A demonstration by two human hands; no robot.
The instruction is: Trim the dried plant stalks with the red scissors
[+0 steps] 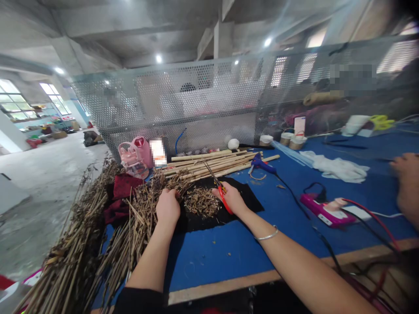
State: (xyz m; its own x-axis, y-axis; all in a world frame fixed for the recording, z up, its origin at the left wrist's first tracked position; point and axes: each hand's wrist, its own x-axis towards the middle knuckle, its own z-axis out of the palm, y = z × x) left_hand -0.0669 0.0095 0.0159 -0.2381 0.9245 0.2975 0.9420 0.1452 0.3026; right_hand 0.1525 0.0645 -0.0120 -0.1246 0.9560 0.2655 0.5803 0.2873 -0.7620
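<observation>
My left hand point(168, 207) is closed at the edge of a heap of dried plant stems point(144, 205), its fingers around some brown seed heads. In my right hand point(233, 197) are red-handled scissors point(225, 200), their blades pointing up and away to the left. Between my hands a pile of small dried clippings point(203, 203) lies on a black cloth point(252, 196). Behind the pile, pale wooden sticks point(209, 165) lie side by side. A blue glue gun point(262, 164) rests just beyond my right hand.
On the blue table point(203, 261), a pink power strip point(330, 211) with cables and white gloves point(337, 167) lie to the right. A pink bag point(140, 152) stands behind. Another person's hand point(407, 170) is at the right edge. A perforated metal screen point(196, 109) backs the table.
</observation>
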